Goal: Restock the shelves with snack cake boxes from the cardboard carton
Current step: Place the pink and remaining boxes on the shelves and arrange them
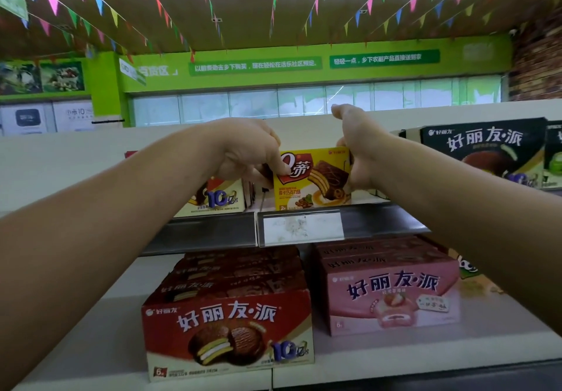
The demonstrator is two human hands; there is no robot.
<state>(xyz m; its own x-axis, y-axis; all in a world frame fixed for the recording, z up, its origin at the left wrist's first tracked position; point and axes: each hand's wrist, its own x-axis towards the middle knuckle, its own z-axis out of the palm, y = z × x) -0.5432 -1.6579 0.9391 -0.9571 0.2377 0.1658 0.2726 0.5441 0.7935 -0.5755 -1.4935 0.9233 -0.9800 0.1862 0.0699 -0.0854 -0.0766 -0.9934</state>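
Note:
A yellow snack cake box (313, 180) stands upright at the front of the upper shelf (380, 217). My left hand (249, 153) grips its left edge, fingers curled over the corner. My right hand (355, 147) grips its right edge, thumb on the front. A red-and-cream box (219, 199) stands just left of it, partly behind my left hand. The cardboard carton is not in view.
On the lower shelf (395, 357), rows of red chocolate pie boxes (228, 329) and pink strawberry pie boxes (392, 293) sit side by side. Dark pie boxes (483, 150) stand on the upper shelf at right. A price label holder (301, 228) hangs on the shelf rail.

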